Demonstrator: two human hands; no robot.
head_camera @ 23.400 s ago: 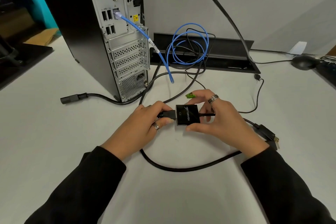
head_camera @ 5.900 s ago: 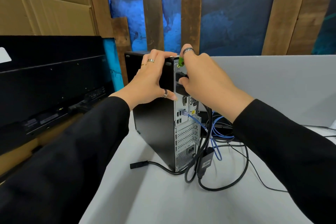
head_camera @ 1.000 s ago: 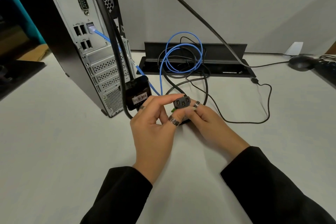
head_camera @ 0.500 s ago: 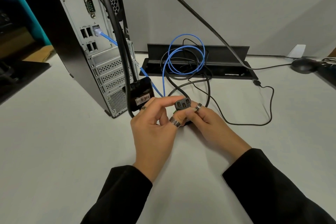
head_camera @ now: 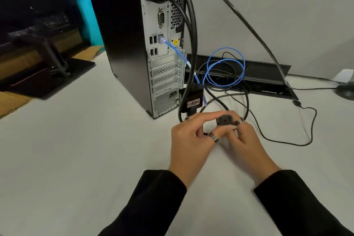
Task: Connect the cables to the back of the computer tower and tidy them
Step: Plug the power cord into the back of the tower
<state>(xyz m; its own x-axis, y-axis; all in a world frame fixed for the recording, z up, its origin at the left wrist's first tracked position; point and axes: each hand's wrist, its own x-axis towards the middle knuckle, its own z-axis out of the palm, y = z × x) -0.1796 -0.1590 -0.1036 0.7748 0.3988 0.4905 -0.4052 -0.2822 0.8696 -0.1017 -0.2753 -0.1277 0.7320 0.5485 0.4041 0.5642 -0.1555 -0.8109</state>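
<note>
Risk: power plug (head_camera: 225, 120) goes in skewed, since the socket (head_camera: 173, 94) sits low on the computer tower (head_camera: 124, 34) behind the hanging adapter (head_camera: 192, 101) (cables crowd it). Plug: pinched between left hand (head_camera: 189, 138) and right hand (head_camera: 247, 143), face toward the camera, above mid-desk (head_camera: 76, 149), near the tower's rear foot

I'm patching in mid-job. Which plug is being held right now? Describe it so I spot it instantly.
Start at the black computer tower standing on the white table; just in front of its rear panel the left hand and right hand meet. Pinched between them is the power plug: a chunky black block showing three slots, unlike the blue network cable behind it.
</note>
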